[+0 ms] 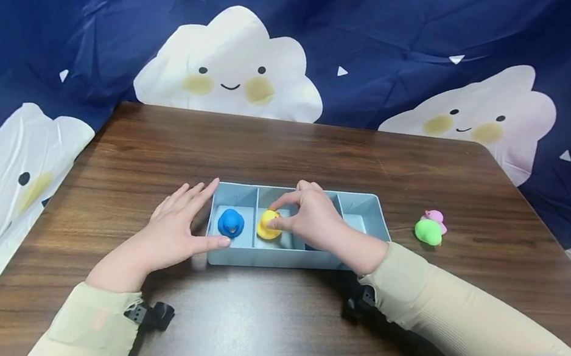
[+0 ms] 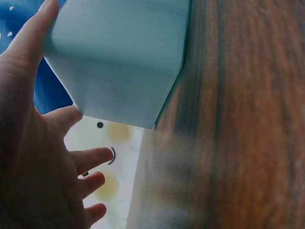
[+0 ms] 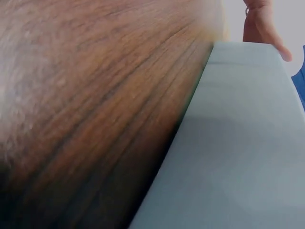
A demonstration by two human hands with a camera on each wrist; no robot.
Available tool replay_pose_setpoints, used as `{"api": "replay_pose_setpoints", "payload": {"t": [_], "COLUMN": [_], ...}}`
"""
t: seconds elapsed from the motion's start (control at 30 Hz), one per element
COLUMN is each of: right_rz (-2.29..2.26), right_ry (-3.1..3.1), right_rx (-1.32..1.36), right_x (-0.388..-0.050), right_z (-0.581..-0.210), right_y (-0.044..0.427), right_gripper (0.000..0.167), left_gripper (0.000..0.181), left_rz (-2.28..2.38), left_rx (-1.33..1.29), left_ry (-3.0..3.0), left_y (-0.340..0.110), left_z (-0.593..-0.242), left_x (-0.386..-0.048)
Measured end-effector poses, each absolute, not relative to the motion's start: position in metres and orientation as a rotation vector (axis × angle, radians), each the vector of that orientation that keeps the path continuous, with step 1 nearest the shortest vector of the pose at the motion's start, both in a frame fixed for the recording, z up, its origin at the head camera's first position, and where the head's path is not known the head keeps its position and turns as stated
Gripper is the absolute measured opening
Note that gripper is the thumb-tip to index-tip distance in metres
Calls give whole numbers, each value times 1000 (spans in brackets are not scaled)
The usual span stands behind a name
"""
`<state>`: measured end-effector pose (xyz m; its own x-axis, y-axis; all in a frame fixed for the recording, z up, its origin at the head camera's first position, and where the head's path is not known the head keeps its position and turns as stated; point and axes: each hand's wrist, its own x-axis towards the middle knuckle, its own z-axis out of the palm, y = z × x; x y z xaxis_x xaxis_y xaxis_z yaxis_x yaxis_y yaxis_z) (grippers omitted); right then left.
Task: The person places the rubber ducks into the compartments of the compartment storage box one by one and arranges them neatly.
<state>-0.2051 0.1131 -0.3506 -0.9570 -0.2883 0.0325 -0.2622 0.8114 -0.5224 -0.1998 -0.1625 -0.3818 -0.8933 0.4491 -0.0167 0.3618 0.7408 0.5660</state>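
Note:
A pale blue divided box (image 1: pixel 261 258) lies on the table in the head view. My left hand (image 1: pixel 173 228) spans its left end, thumb on the near rim and index finger at the far corner, fingers fairly straight. In the left wrist view, that hand (image 2: pixel 43 129) touches the box's end (image 2: pixel 119 86). A blue rubber duck (image 1: pixel 230 223) sits in the leftmost compartment. With thumb and index finger my right hand (image 1: pixel 313 214) pinches a yellow rubber duck (image 1: pixel 268 227) in the compartment beside it. The right wrist view shows the box's long side (image 3: pixel 238 143); the right hand is outside it.
Right of the box, a green rubber duck (image 1: pixel 428 232) and a pink one (image 1: pixel 436 217) lie close together on the brown wooden table (image 1: pixel 480 296). A dark blue cloth with clouds (image 1: pixel 334 23) hangs behind the table's far edge.

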Motion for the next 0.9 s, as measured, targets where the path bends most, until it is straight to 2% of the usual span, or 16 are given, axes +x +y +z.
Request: {"api": "replay_pose_setpoints", "payload": {"t": [0.27,0.67,0.9], "right_rz": [-722,-535,-582], "right_ry": [2968,3072,3008], "right_rx": [-442,-499,-522], "right_x": [-204,-200,-201], "right_z": [-347,-352,-348], "right_y": [114,113,116], "right_gripper": [24,28,41], "left_gripper": [105,104,104], "left_rz": [847,855,860], "left_rx": [663,669,671], "left_ry": [2798,2802,2792], "left_y": [-164,-164,-163], "left_z": [-382,-382,-381], "left_x": [-201,-200,-199]}}
